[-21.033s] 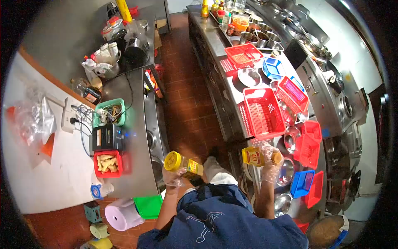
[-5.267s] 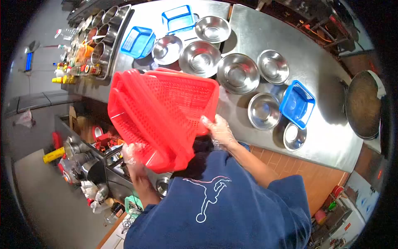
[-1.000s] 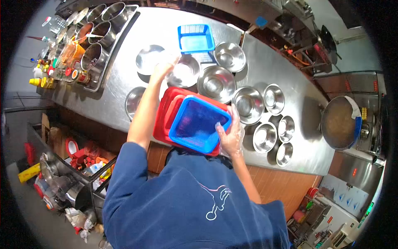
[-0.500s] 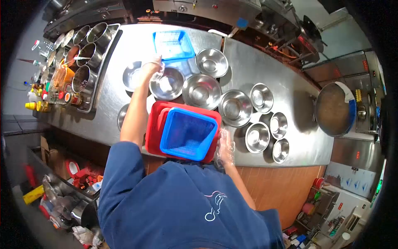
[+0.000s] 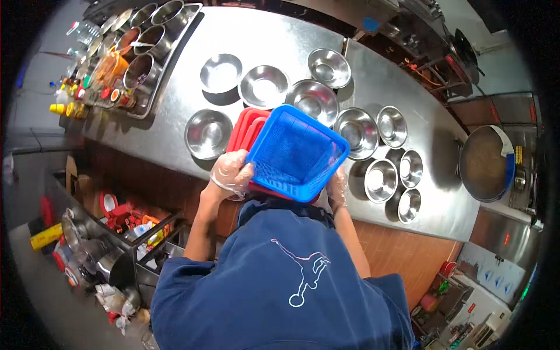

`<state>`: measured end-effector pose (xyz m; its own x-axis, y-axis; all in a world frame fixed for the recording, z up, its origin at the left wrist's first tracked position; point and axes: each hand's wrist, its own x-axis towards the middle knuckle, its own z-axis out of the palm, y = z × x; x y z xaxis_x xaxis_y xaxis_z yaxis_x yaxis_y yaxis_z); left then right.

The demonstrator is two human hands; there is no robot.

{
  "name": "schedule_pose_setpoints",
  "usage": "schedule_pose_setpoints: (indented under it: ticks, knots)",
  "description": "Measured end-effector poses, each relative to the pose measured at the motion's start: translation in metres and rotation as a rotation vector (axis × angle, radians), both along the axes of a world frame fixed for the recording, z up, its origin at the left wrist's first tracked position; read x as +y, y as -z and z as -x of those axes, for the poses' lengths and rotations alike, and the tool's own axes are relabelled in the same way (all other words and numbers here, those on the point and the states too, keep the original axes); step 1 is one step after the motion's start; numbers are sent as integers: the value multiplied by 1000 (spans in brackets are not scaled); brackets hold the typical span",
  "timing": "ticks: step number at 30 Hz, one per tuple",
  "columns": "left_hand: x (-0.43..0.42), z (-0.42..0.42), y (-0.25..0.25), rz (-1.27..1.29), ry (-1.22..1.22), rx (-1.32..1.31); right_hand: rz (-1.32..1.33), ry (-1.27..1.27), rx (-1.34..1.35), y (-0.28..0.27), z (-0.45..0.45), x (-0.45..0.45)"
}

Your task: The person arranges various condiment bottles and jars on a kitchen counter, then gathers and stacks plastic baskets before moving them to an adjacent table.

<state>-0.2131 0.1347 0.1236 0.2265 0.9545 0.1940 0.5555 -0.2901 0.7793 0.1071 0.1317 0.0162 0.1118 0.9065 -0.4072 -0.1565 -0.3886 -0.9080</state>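
Blue plastic baskets or a single one, nested so I cannot tell, form the top of a stack; the blue basket (image 5: 297, 151) is tilted over red baskets (image 5: 248, 129) whose rims show at the left. My left hand (image 5: 231, 174), in a clear plastic glove, is closed on the stack's lower left edge. My right hand (image 5: 336, 189), gloved as well, grips the right side, partly hidden behind the blue rim. The stack is held against the front of the body, at the table's near edge. A steel bowl (image 5: 208, 134) sits just beyond my left hand.
Several more steel bowls (image 5: 263, 86) stand on the steel table (image 5: 280, 29). A tray (image 5: 153, 105) of pots and sauce containers is at the far left. A large wok-like pan (image 5: 487, 163) sits at the right, and an open drawer (image 5: 140, 239) lies below left.
My left hand has come back from the blue basket at the table's far side to the stack. That basket is gone from its spot. The view has shifted, and the stack is tilted.
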Motion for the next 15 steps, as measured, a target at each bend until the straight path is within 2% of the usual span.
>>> schedule_pose_setpoints:
  ticks: [4,6,7,9,10,11,13,15]
  knots:
    - [-10,1,23,21,-40,86,76,0,102,5,-3,-4]
    - [-8,-4,22,82,-82,244,93,-2,146,23,-12,-4]
    - [-7,-5,17,80,-85,242,91,-5,145,36,-17,-6]
    - [-3,-7,-5,338,-144,385,115,-30,-127,45,-21,-6]
    - [-2,-8,1,294,-232,371,115,-30,-127,49,-24,-8]
    - [2,-6,-4,365,-266,414,162,1,-65,43,-23,-8]
    - [1,-3,9,258,-451,275,208,26,4,30,-16,-8]
    - [7,-4,32,301,-501,342,192,75,70,20,-8,-6]
